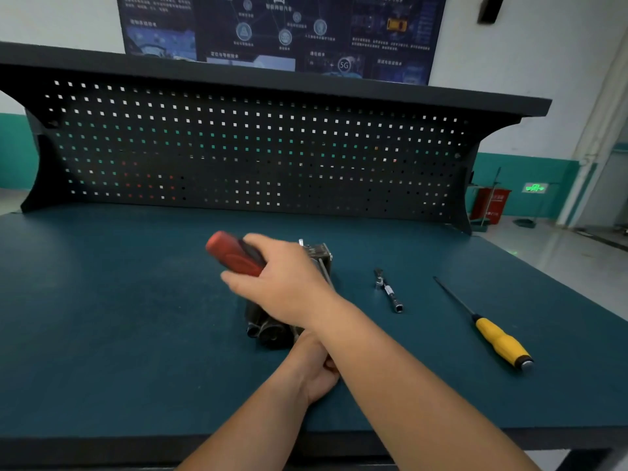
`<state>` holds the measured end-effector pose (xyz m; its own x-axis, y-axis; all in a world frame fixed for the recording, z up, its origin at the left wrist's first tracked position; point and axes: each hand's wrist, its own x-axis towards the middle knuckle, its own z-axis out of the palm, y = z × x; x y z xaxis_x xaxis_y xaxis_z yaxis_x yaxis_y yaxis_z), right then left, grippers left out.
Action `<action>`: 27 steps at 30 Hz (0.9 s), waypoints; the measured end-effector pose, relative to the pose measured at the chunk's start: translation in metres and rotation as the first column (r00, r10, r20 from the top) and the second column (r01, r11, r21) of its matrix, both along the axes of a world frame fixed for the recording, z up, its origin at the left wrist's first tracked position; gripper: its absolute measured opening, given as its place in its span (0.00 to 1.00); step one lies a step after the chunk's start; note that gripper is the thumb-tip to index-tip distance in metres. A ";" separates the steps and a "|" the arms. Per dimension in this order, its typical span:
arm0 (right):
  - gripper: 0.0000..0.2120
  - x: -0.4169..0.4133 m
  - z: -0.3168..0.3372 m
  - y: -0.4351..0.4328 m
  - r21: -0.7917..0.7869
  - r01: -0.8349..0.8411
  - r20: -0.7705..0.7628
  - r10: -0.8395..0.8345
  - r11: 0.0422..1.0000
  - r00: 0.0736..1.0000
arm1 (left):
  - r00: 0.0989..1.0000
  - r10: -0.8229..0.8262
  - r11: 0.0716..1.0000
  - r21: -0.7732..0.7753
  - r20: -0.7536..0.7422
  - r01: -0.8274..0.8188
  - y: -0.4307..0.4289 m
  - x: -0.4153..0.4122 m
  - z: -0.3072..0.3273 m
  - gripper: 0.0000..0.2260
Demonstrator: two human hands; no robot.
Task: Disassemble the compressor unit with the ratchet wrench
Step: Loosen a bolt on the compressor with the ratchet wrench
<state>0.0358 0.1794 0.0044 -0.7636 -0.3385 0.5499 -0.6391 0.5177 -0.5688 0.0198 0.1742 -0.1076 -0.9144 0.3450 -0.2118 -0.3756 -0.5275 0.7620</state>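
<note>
Head view, so you're looking down at a big teal table [102, 317] with a black pegboard [238, 147] standing along the back edge. The compressor [268, 326] sits about mid-table, a dark chunky metal block with a shinier fitting at its far end. I'd guess it's heavy and totally rigid, probably a bit greasy too, so it needs pinning down by the body while the bolts get cranked, not by the small fittings.

The right hand [285, 283] reaches across over the top of it, fingers [238, 282] wrapped tight round the red handle of the ratchet [232, 254]. The handle sticks out to the left and it's a bit blurred. I can't see the head end, it's hidden behind the hand.

The left hand [314, 367] is tucked under the right forearm at the near end of the compressor, curled in against it; can't tell if it's actually gripping anything.

Off to the right, well apart: a yellow screwdriver [499, 341], and between it and the compressor a small extension bar [389, 290].
</note>
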 end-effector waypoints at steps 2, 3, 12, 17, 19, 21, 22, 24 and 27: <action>0.12 0.002 0.005 0.010 -0.248 0.038 -0.004 -0.040 0.968 0.999 | 0.999 0.001 1.000 0.008 -0.034 -0.001 0.000 -0.001 0.001 0.14; 0.11 0.003 0.008 0.018 -0.399 0.067 -0.004 -0.074 0.915 0.997 | 0.998 -0.014 1.000 0.018 -0.062 0.015 0.000 -0.001 0.001 0.16; 0.11 0.010 -0.030 0.115 -0.871 0.253 0.303 -0.055 -0.421 0.951 | 0.983 -0.049 0.998 -0.032 -0.178 0.044 -0.003 0.001 0.005 0.11; 0.10 -0.009 -0.022 0.110 -0.917 0.235 0.271 -0.070 -0.323 0.960 | 0.978 -0.049 0.995 -0.094 -0.202 0.030 -0.010 -0.009 0.013 0.13; 0.09 -0.018 -0.012 0.100 -0.957 0.212 0.235 -0.100 -0.197 0.967 | 0.974 -0.064 0.992 -0.122 -0.218 0.038 -0.015 -0.017 0.016 0.18; 0.09 -0.029 -0.005 0.091 -0.978 0.194 0.202 -0.118 -0.078 0.972 | 0.971 -0.075 0.987 -0.155 -0.227 0.040 -0.017 -0.025 0.020 0.21; 0.09 -0.034 -0.002 0.088 -0.983 0.182 0.184 -0.120 -0.022 0.976 | 0.971 -0.072 0.985 -0.168 -0.226 0.034 -0.017 -0.030 0.022 0.21; 0.09 -0.044 0.001 0.082 -0.982 0.146 0.135 -0.099 0.118 0.986 | 0.973 -0.064 0.982 -0.188 -0.221 0.022 -0.017 -0.042 0.023 0.22; 0.07 -0.058 0.000 0.074 -0.932 0.058 0.056 -0.017 0.357 0.998 | 0.973 -0.068 0.981 -0.195 -0.222 0.024 -0.016 -0.057 0.017 0.22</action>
<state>-0.0222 0.2538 0.0045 -0.7842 0.4060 0.4692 -0.6055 -0.3357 -0.7215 -0.0376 0.1578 -0.0902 -0.9302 0.3610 -0.0670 -0.2022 -0.3515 0.9141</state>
